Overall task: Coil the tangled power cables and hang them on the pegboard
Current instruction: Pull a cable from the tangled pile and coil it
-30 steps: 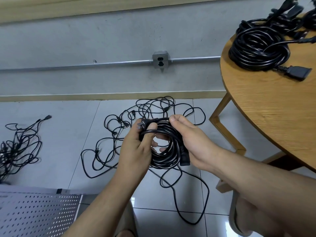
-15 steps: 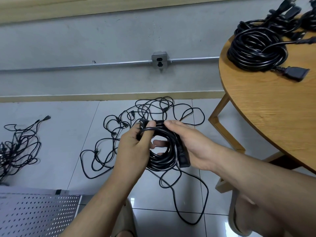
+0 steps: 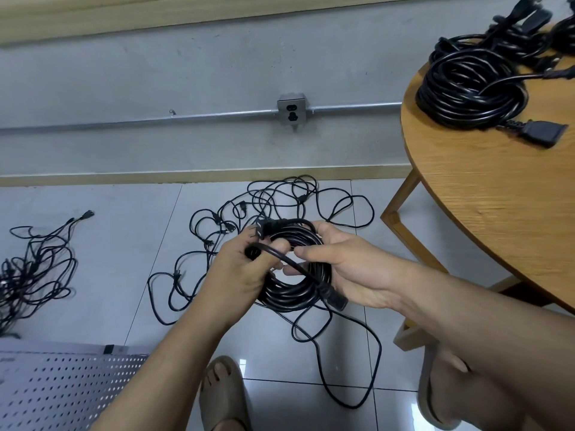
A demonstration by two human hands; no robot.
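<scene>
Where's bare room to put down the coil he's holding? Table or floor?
On the table, the near half below the coiled cables is bare. On the floor, so is the tile strip between the left tangle and the middle tangle. Crowded: the table's far corner and the floor under the held coil.

Saw a grey wall at the back. Saw a thin metal pipe running across it from left to right. Found a small metal box with two plug holes on that pipe, near the middle. Noticed a long wood strip at the foot of the wall, and another wood strip up high. Looked down on shiny pale floor tiles with thin dark lines between them. Spotted a round wooden tabletop on the right, held up by slanted wooden legs. Saw a tan sandal at the bottom near the middle and a second sandal further right, a bare foot in each.
</scene>
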